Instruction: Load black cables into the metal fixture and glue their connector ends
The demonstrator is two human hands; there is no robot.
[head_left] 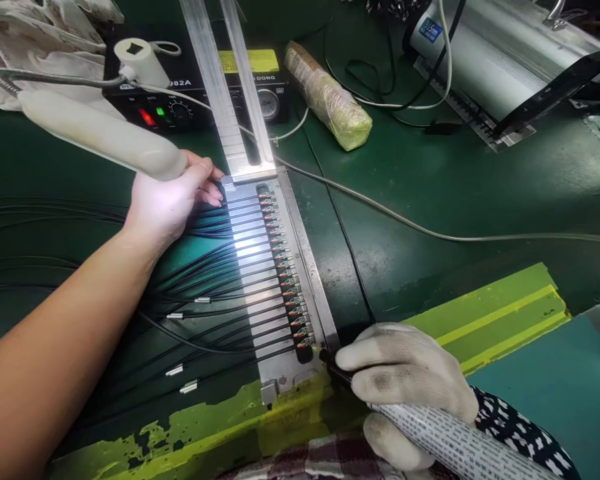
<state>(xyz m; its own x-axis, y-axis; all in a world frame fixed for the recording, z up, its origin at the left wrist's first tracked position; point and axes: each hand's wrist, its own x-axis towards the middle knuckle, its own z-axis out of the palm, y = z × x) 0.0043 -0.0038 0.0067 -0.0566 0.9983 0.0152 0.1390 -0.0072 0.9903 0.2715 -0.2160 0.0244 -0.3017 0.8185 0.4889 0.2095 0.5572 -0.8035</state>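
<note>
My bare left hand point(167, 200) is at the far left corner of a flat metal fixture point(260, 333), its fingertips closed on the edge there. Across the fixture lies a row of black cables point(250, 263), their stripped ends with fine coloured wires beside small metal connectors point(291, 291). My right hand point(410, 373), in a white glove, is wrapped round a tube with printed text point(450, 437). The tube's dark, narrow tip points at the nearest wire end, close to the fixture's near right corner. A white lamp point(100, 137) partly covers my left hand and lights the fixture.
Behind stands a black control box point(180, 110) with red and green lights, a slotted metal bar point(215, 87) in front of it. A plastic-wrapped bundle point(330, 97) and a silver cylindrical device point(495, 60) lie at the back. Hoses cross the green table point(405, 173).
</note>
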